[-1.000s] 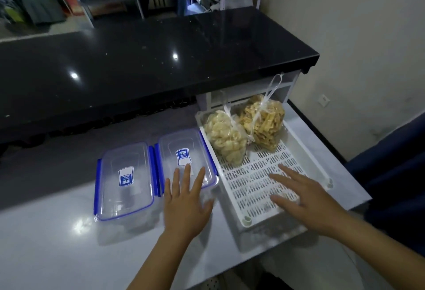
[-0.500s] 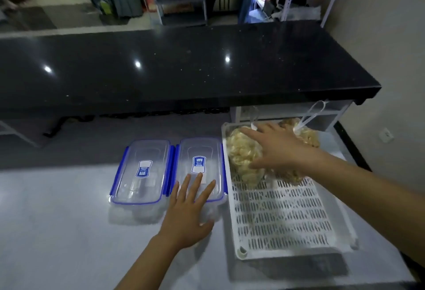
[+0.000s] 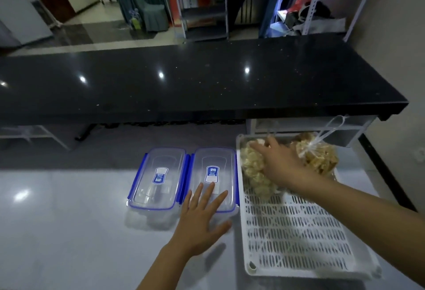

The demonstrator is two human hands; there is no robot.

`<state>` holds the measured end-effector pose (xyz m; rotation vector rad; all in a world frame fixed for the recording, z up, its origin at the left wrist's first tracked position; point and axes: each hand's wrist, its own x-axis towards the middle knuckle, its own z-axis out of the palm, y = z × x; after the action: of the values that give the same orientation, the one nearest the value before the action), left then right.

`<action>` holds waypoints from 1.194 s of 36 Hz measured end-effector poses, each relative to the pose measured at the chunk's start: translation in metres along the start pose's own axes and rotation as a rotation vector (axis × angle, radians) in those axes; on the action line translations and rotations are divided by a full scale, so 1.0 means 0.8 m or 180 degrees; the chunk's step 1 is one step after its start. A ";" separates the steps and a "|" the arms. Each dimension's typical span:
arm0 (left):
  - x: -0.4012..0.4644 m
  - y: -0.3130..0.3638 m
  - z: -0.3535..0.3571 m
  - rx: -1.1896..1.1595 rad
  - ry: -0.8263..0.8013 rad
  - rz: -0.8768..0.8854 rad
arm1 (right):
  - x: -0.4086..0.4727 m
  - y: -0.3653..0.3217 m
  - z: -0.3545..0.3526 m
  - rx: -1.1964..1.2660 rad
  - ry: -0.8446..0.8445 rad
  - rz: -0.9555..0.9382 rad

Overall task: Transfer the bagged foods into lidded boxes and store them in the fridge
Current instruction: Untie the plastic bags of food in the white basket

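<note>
Two clear lidded boxes with blue clips stand side by side on the pale counter, the left box (image 3: 158, 179) and the right box (image 3: 215, 170). My left hand (image 3: 202, 218) lies flat with spread fingers on the near end of the right box's lid. A white slotted tray (image 3: 296, 232) to the right holds two tied bags: pale crackers (image 3: 253, 172) and darker yellow chips (image 3: 319, 156). My right hand (image 3: 276, 163) reaches over the tray and rests on the pale cracker bag, fingers curving over its top.
A black glossy bar top (image 3: 195, 82) runs across just behind the boxes, overhanging the counter. The counter's right edge (image 3: 386, 163) lies beside the tray, with a wall (image 3: 402, 37) beyond. Shelving and a chair stand far behind.
My right hand has come from the tray's front onto the pale cracker bag and now closes further over it. My left hand stays on the right box's lid. The camera has tilted up.
</note>
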<state>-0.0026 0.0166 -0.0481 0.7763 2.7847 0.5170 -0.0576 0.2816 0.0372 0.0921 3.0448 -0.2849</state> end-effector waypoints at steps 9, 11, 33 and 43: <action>0.020 0.024 -0.042 -0.1077 0.0212 -0.0162 | -0.046 0.011 0.009 0.0232 0.0219 -0.0132; 0.039 0.036 -0.058 -0.1138 0.0211 -0.0073 | -0.059 0.014 0.016 0.0391 0.0290 -0.0140; 0.240 0.139 -0.126 -0.1604 -0.1176 -0.0609 | -0.104 -0.042 -0.010 0.6596 0.0717 0.2908; 0.163 0.150 -0.117 -0.1842 -0.1265 -0.0456 | -0.153 -0.029 -0.014 0.5634 0.0331 0.2828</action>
<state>-0.0838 0.1558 0.0708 0.4763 2.1395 0.9583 0.0617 0.2549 0.0629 1.3395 1.4700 -2.4546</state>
